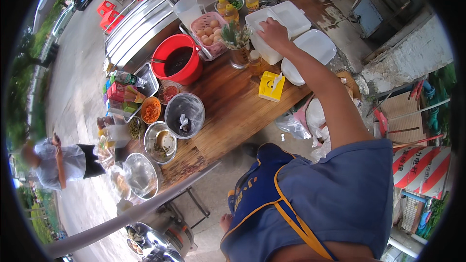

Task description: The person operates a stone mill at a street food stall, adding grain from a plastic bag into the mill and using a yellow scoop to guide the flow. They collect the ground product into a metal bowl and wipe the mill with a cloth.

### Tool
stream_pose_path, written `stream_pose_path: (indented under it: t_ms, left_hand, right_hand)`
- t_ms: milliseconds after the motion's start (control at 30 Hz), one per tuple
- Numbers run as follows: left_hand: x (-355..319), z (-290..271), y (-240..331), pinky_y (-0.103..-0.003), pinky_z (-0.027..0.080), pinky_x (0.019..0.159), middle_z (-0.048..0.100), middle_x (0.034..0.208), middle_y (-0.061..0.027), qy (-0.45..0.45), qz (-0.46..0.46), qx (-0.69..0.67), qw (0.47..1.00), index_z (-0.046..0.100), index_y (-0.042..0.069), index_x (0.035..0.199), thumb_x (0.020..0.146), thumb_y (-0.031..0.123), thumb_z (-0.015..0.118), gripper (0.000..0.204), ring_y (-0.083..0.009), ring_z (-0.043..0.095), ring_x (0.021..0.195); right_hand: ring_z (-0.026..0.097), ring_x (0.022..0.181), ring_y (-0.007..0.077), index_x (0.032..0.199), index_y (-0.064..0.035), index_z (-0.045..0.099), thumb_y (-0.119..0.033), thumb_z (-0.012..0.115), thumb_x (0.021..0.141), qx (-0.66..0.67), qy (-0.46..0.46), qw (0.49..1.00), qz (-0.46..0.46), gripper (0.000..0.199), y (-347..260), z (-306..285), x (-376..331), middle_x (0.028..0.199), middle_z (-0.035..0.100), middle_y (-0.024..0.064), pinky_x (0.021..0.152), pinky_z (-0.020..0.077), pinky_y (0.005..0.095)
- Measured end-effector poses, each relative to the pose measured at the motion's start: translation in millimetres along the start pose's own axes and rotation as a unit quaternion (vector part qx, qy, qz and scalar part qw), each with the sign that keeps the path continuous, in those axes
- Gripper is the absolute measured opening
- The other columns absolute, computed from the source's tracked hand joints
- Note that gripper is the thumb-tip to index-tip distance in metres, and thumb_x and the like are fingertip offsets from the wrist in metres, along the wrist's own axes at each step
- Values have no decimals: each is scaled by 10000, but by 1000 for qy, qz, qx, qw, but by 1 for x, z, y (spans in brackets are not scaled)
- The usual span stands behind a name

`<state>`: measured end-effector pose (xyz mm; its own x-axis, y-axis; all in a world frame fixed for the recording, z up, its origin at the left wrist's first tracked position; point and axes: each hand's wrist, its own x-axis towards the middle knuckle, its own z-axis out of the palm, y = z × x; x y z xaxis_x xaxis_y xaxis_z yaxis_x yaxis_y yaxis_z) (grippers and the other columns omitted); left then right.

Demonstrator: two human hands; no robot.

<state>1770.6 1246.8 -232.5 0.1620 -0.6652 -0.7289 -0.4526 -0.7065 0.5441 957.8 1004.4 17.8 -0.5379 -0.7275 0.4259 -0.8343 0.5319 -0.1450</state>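
Observation:
My right arm stretches across the table's far right end. My right hand (274,34) is at an uncovered white takeaway box (262,41), its fingers bent over the rim; the fingertips are partly hidden. Another white box part (292,18) lies behind it, and a white lid or tray (315,48) sits to the right under my forearm. Low beside my blue apron (264,177), only a bit of my left hand (226,221) shows, with its fingers hidden. Close to my right hand stand a glass holding green-wrapped sticks (238,43) and a yellow tissue pack (272,86).
On the wooden table (228,102) stand a red bucket of dark liquid (178,59), a pink basket of eggs (209,33), sauce bottles (252,2), a bowl of orange bits (151,110) and steel bowls (160,142). A grey pole (145,208) crosses the lower left. A person (63,162) stands beyond.

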Motion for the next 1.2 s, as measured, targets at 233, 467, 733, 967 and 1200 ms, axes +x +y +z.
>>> stream_pose_path:
  t_ms: [233, 467, 733, 967, 1200]
  left_hand:
    - [-10, 10, 47, -356, 575, 688, 696, 868, -149, -40, -58, -54, 996, 679, -42, 967, 865, 107, 609, 194, -249, 698, 810]
    - [25, 22, -10, -372, 550, 728, 714, 777, -132, 8, 81, 218, 973, 740, 23, 868, 824, 236, 643, 238, -193, 702, 771]
    - [20, 48, -29, -387, 543, 770, 733, 900, -128, 28, 89, 212, 973, 740, 68, 938, 819, 250, 649, 236, -290, 706, 851]
    - [10, 17, -60, -381, 565, 709, 723, 894, -134, 17, 308, 351, 884, 745, 92, 963, 812, 211, 670, 206, -276, 709, 767]
    - [-76, 13, 28, -311, 580, 553, 682, 794, -125, 12, 17, -67, 998, 694, -70, 963, 863, 63, 641, 174, -196, 690, 702]
  right_hand:
    - [581, 1093, 300, 1232, -158, 585, -216, 665, 847, -130, -106, 984, 54, 397, 73, -7, -4, 1153, 576, 78, 818, 496, 520]
    - [605, 1053, 327, 1128, -86, 628, 1, 582, 822, -80, -101, 992, -16, 322, 81, -1, -3, 1083, 607, 112, 844, 494, 493]
    - [630, 1003, 335, 1162, -59, 645, -34, 569, 868, 46, 33, 998, -31, 305, 62, -15, 13, 1076, 652, 140, 862, 501, 454]
    - [673, 777, 205, 1110, -24, 663, -74, 629, 902, 351, -87, 923, -129, 216, -35, -85, -90, 852, 703, 149, 718, 530, 331]
    - [693, 789, 381, 1077, -18, 673, -127, 597, 936, 375, -99, 917, -91, 194, -57, -171, -220, 847, 702, 192, 716, 538, 416]
